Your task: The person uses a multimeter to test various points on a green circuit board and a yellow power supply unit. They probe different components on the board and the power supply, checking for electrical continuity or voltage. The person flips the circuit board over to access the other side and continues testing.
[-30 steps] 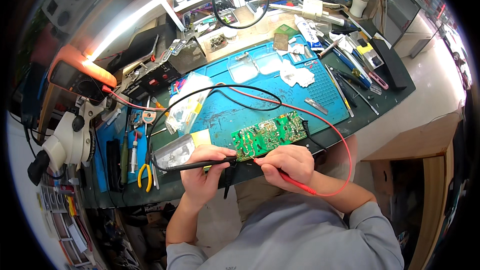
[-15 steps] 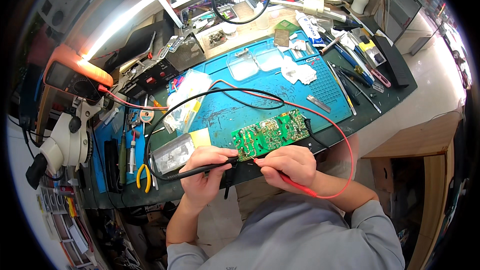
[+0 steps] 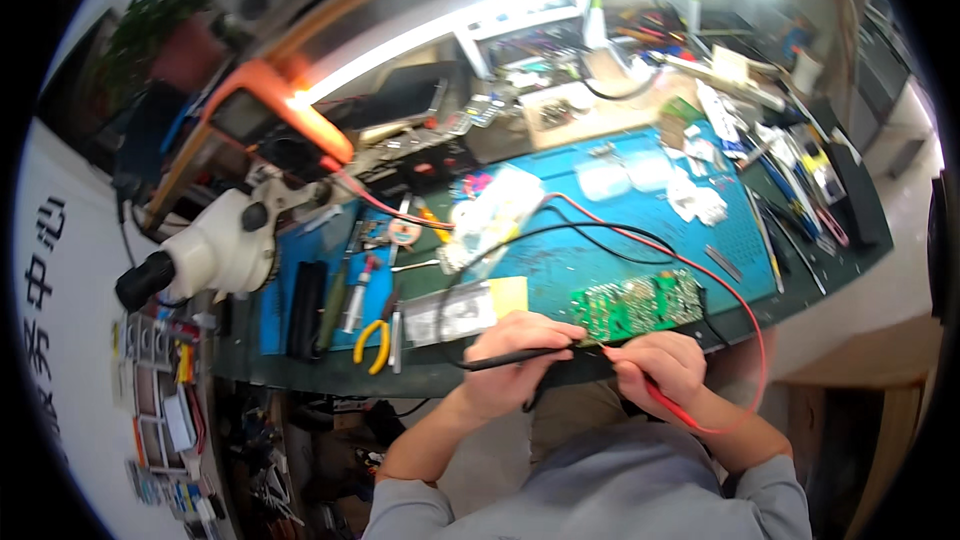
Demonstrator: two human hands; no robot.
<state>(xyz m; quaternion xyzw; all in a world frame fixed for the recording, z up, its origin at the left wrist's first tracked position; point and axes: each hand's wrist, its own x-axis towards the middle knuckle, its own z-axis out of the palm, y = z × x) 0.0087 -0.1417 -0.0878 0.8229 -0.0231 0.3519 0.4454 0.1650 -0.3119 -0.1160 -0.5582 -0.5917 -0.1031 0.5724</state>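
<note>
The green circuit board [image 3: 638, 307] lies near the tabletop's [image 3: 300, 374] front edge. At its left end, the left hand [image 3: 503, 382] pinches the black probe [image 3: 508, 359]; on its near side, the right hand [image 3: 665, 368] curls closed around the red probe [image 3: 673, 407], pen-fashion, likely for steering each tip finely.

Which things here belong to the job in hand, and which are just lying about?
In use:
- green circuit board, by the probe tips
- black test probe, in the left hand
- red test probe, in the right hand
- orange multimeter, red lead attached

Lying about:
- yellow-handled pliers
- syringe
- crumpled white tissue
- white microscope, standing unused
</note>
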